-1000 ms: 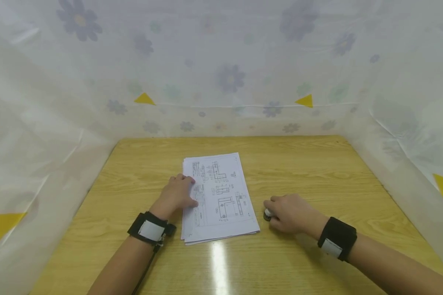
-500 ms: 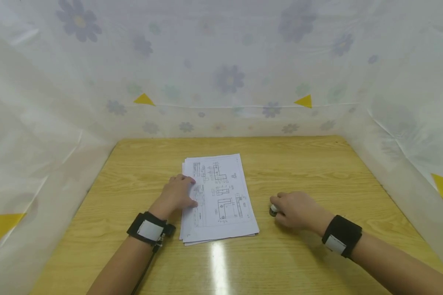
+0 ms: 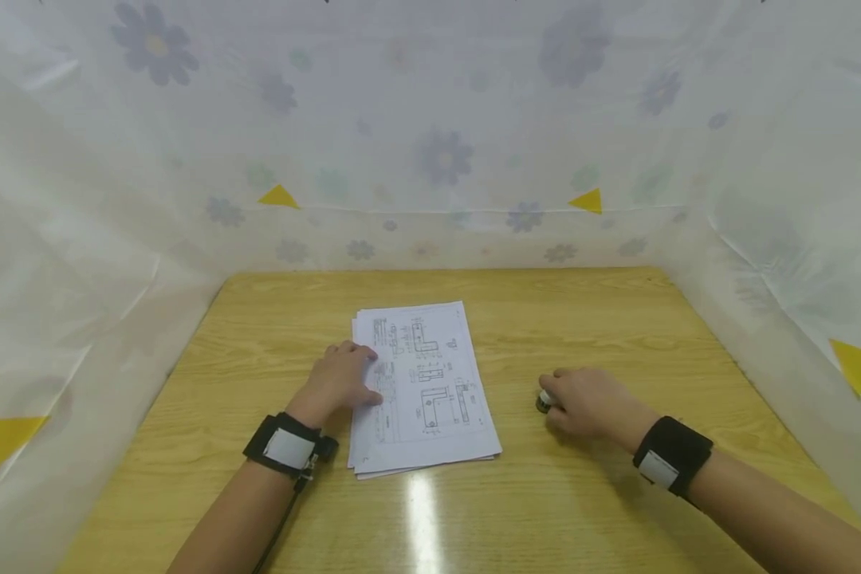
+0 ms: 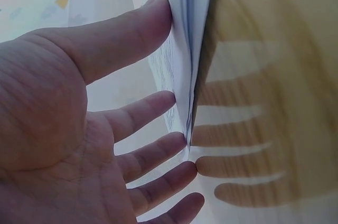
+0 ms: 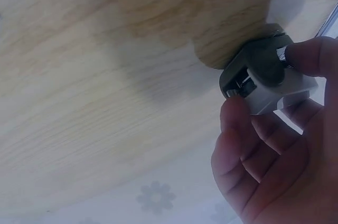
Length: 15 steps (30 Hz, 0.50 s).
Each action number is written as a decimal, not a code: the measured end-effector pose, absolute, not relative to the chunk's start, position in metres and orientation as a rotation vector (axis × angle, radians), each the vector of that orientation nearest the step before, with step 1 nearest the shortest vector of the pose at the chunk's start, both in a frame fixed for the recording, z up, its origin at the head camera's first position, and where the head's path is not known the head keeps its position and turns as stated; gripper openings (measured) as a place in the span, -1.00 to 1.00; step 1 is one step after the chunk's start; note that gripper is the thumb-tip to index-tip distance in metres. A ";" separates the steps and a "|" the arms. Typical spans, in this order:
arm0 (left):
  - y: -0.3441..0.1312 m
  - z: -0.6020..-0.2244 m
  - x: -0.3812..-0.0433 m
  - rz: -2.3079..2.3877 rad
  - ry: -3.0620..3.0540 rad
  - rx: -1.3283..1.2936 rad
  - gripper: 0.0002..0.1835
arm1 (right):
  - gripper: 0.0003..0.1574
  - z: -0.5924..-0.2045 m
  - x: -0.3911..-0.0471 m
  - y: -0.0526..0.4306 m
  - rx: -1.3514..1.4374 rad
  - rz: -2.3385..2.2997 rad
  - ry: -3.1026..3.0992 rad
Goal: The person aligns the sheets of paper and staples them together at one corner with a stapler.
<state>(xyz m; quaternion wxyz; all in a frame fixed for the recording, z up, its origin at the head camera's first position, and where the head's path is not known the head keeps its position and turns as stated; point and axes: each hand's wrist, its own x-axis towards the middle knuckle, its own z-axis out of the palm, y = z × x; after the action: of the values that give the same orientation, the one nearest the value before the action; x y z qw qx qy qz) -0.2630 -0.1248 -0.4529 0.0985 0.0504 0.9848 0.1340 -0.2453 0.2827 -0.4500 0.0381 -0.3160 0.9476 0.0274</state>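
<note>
Near the middle of the table lies a stack of paper sheets (image 3: 423, 391), the top one printed with technical drawings. My left hand (image 3: 336, 378) rests at its left side, thumb and fingers spread, with the fingertips on the edge. The left wrist view shows the fingers (image 4: 153, 145) fairly straight against the sheets' edge (image 4: 193, 34). To the right of the stack, my right hand (image 3: 590, 401) pinches a small dark grey and white device (image 5: 264, 68) between thumb and fingers. Metal parts show in its slot. It is close over the table, mostly hidden by the hand in the head view.
The wood-grain table (image 3: 430, 295) is enclosed at the back and both sides by white flower-printed sheeting (image 3: 445, 96). Yellow triangles (image 3: 587, 201) are stuck on the sheeting. A dark cable (image 3: 281, 526) runs along the left forearm from its wristband (image 3: 287, 448).
My right hand has moved right and slightly back, away from the stack, with the small device in its grip. The left hand and the sheets have stayed nearly in place.
</note>
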 end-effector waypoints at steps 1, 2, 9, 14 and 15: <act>-0.125 -0.453 -0.264 0.396 2.916 0.151 -0.14 | -0.82 -0.450 -0.246 0.284 -0.967 0.086 2.913; -0.125 -0.453 -0.264 0.400 2.915 0.147 -0.14 | -0.83 -0.449 -0.247 0.285 -0.965 0.083 2.917; -0.124 -0.455 -0.263 0.410 2.903 0.132 -0.15 | -0.71 -0.451 -0.247 0.294 -0.969 0.068 2.977; -0.122 -0.458 -0.263 0.408 2.916 0.135 -0.15 | -0.58 -0.449 -0.247 0.298 -0.874 0.006 3.022; -0.122 -0.458 -0.263 0.409 2.918 0.133 -0.15 | -0.55 -0.448 -0.247 0.299 -0.866 -0.004 3.028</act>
<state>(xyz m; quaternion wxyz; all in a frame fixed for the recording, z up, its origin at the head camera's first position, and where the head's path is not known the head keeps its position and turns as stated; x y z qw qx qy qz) -0.2628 -0.1219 -0.4576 0.0961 0.0448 0.9847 0.1380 -0.2471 0.2990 -0.4479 -0.0038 -0.2751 0.9614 -0.0012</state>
